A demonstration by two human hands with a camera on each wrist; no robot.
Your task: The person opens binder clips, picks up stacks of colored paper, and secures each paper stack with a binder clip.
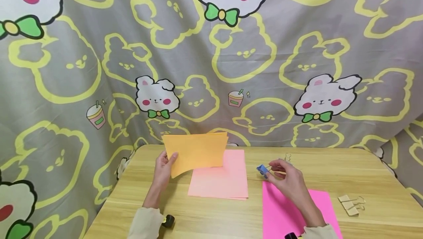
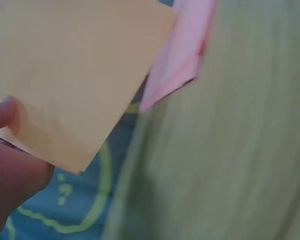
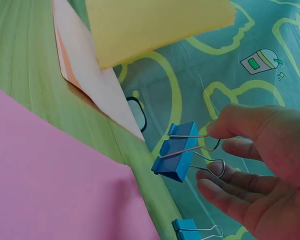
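Both hands grasp: left hand [image 1: 163,168], orange paper [image 1: 198,151]; right hand [image 1: 291,180], a blue binder clip [image 1: 262,170].

We see sheets [image 1: 198,152] in the left hand [image 1: 163,168], a binder clip [image 3: 177,152] in the right hand [image 1: 288,180], a paper stack [image 1: 219,183] between them on the worktop [image 1: 211,217], the curtain [image 1: 261,70] behind.

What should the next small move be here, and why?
Probably bring the right hand and its blue clip toward the right edge of the orange sheets: the left hand grips their left side, leaving that edge free, and the clip is in hand but apart from them.
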